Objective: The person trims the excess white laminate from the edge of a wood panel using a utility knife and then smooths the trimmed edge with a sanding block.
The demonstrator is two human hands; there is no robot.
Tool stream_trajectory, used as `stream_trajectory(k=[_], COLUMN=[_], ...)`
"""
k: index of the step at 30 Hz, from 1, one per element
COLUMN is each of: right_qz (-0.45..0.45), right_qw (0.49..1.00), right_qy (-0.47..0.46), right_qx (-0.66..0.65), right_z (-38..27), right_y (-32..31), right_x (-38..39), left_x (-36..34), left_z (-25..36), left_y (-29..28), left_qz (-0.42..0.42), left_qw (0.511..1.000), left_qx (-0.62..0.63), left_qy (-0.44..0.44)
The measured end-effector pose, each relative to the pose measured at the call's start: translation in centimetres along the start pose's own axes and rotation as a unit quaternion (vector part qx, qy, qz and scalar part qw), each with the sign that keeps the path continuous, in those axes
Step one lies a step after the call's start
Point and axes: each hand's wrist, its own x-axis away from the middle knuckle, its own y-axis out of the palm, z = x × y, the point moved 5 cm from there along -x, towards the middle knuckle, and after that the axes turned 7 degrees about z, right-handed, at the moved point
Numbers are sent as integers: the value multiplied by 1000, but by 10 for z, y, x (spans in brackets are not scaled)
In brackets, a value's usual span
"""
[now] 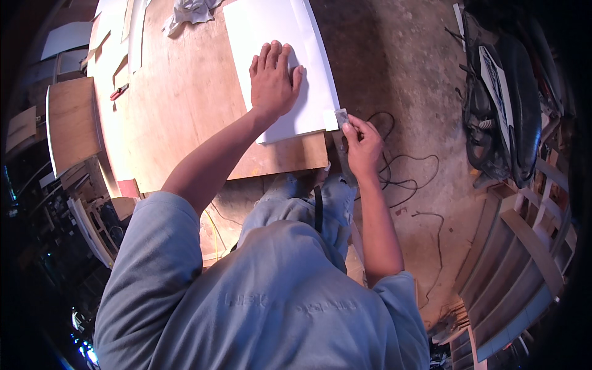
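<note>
A long white panel (pixel 311 86) lies along the right side of a plywood-topped table (pixel 185 105). My left hand (pixel 274 80) rests flat on its top face, fingers stretched away from me. At the near right corner of the panel, my right hand (pixel 364 148) pinches a small grey flat piece (pixel 341 116) between thumb and fingers. This piece touches the panel's long edge beside a small pale patch. Its exact kind is too small to make out.
A crumpled light cloth (pixel 190 11) and a red-handled tool (pixel 119 92) lie on the table. Black cable (pixel 410 159) loops over the floor on the right. Further right are a dark motorcycle seat-like object (pixel 524 117) and a wooden frame (pixel 512 259).
</note>
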Motion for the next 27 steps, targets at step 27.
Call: stream_trajectory(k=[27], right_qz=[-3], right_qw=[1000], right_qy=[6], right_qx=[25], right_z=[-11], right_y=[16], right_x=[-18], left_x=[2], left_z=[8], left_y=[-9], left_qz=[-5], left_qw=[999], left_qx=[47], left_qy=[18])
